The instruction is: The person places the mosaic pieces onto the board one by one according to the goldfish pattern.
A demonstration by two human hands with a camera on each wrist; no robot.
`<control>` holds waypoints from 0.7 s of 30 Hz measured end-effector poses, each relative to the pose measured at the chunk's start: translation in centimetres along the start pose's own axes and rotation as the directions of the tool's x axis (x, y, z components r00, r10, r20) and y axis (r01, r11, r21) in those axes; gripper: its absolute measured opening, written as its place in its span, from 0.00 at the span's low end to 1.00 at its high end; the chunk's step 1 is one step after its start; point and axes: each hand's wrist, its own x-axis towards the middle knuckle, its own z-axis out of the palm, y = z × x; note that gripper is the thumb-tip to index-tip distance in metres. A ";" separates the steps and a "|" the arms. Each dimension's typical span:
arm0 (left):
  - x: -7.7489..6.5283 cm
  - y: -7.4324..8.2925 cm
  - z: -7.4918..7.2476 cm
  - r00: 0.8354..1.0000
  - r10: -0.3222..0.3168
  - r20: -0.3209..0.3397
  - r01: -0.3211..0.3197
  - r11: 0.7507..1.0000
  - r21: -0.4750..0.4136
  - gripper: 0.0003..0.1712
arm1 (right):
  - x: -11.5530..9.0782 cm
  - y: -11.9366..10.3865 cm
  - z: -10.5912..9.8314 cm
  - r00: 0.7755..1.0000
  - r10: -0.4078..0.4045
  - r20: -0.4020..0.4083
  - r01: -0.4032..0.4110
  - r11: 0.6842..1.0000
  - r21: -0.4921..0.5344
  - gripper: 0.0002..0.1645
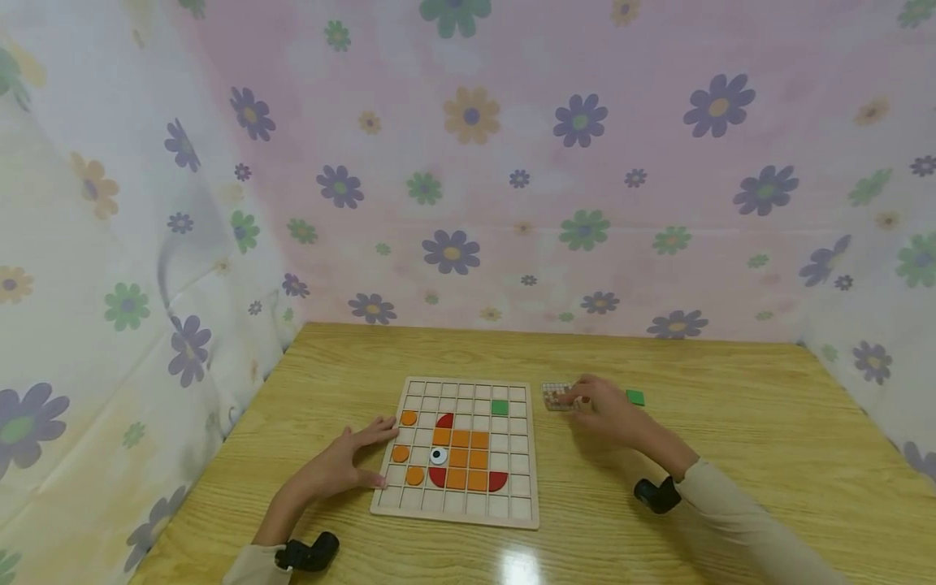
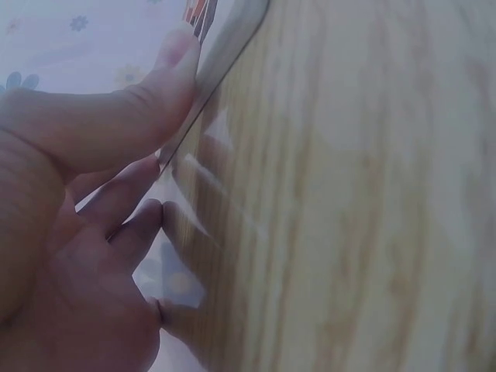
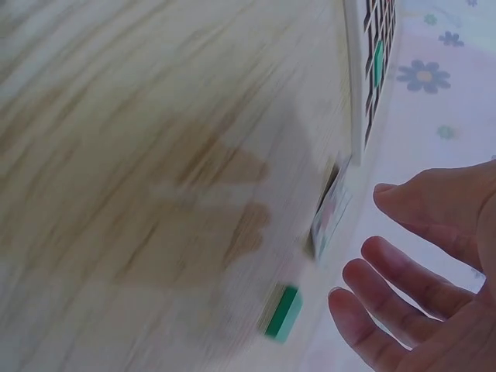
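Observation:
A wooden grid board [image 1: 468, 518] lies on the table. Set in its cells are several orange squares [image 1: 459, 459], three red quarter-circles [image 1: 498, 482], a round eye piece [image 1: 438, 456] and a green square [image 1: 500, 407]. Three orange discs [image 1: 409, 418] line its left side. My left hand [image 1: 338, 465] rests at the board's left edge, fingers and thumb spread. To the right of the board, my right hand [image 1: 603, 410] is over a small picture card [image 1: 556, 396] with a grid printed on it. In the right wrist view its fingers [image 3: 384, 310] are apart, holding nothing.
Just right of my right hand lie green square pieces [image 1: 634, 398], which look stacked in the right wrist view. The wooden table [image 1: 585, 528] is bordered by flowered cloth [image 1: 512, 203] at the back and sides.

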 end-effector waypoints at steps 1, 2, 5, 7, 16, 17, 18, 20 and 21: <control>0.0 0.0 0.0 1.000 0.003 -0.001 -0.003 1.000 0.001 0.45 | -0.2 0.2 -0.2 1.000 0.008 -0.002 -0.008 1.000 0.001 0.10; 0.0 0.0 0.0 1.000 0.007 -0.003 -0.007 1.000 0.003 0.45 | -0.4 0.4 -0.3 1.000 0.015 -0.003 -0.015 1.000 0.008 0.09; 0.0 0.0 0.0 1.000 0.009 -0.006 -0.009 1.000 0.005 0.45 | -1.0 1.1 -0.7 1.000 0.027 -0.008 -0.028 1.000 -0.013 0.08; 0.0 0.1 0.0 1.000 0.003 -0.007 -0.003 1.000 0.007 0.45 | -1.3 1.6 -0.8 0.999 0.033 -0.020 -0.034 0.999 -0.029 0.08; -0.1 0.1 -0.1 1.000 -0.017 -0.010 0.017 1.000 -0.002 0.45 | -2.6 3.8 -1.3 0.996 0.054 -0.077 -0.060 0.995 -0.079 0.10; -0.1 0.0 -0.1 1.000 -0.016 -0.010 0.016 1.000 -0.005 0.45 | -2.7 4.0 -1.4 0.995 0.060 -0.078 -0.066 0.995 -0.081 0.11; -0.1 0.0 -0.1 1.000 -0.016 -0.011 0.016 1.000 -0.007 0.45 | -2.9 4.2 -1.4 0.995 0.065 -0.079 -0.072 0.994 -0.086 0.11; -0.1 -0.1 -0.1 1.000 -0.016 -0.011 0.016 1.000 -0.011 0.45 | -3.0 4.6 -1.6 0.994 0.068 -0.083 -0.077 0.992 -0.099 0.12; -0.1 -0.1 -0.1 1.000 -0.017 -0.010 0.017 1.000 -0.013 0.45 | -3.1 4.8 -1.6 0.994 0.067 -0.085 -0.076 0.991 -0.108 0.12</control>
